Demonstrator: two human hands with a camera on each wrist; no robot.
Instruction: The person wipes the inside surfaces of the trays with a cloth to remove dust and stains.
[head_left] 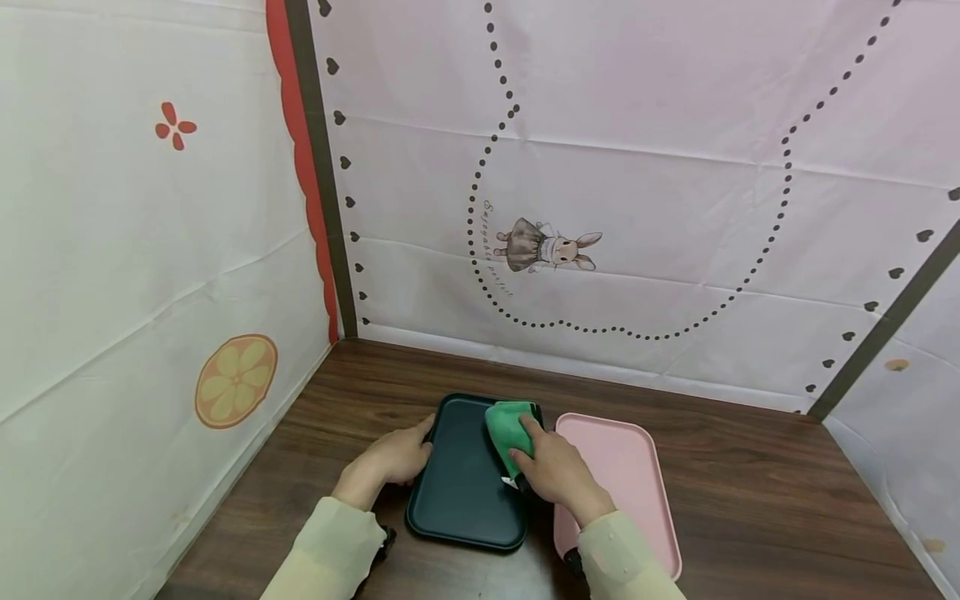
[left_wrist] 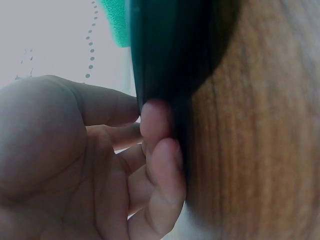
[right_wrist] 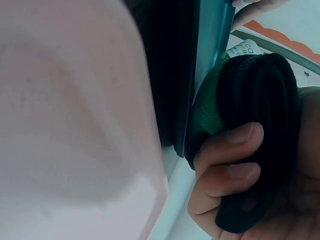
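A dark blue-green tray [head_left: 465,500] lies on the wooden table. At its left rim my left hand [head_left: 393,458] grips the edge; in the left wrist view the thumb lies on one side of the tray's rim [left_wrist: 155,65] and curled fingertips on the other. My right hand [head_left: 558,475] holds a folded cloth [head_left: 510,429], green on one side and black on the other, against the tray's right half. The right wrist view shows fingers curled round the cloth's thick black layers [right_wrist: 270,100], with a white printed tag [right_wrist: 245,48] sticking out.
A pink tray [head_left: 622,467] lies to the right of the dark one, partly under my right forearm. Behind the table [head_left: 750,500] hangs a printed sheet [head_left: 645,208] with a rabbit figure; another sheet [head_left: 150,250] stands along the left side.
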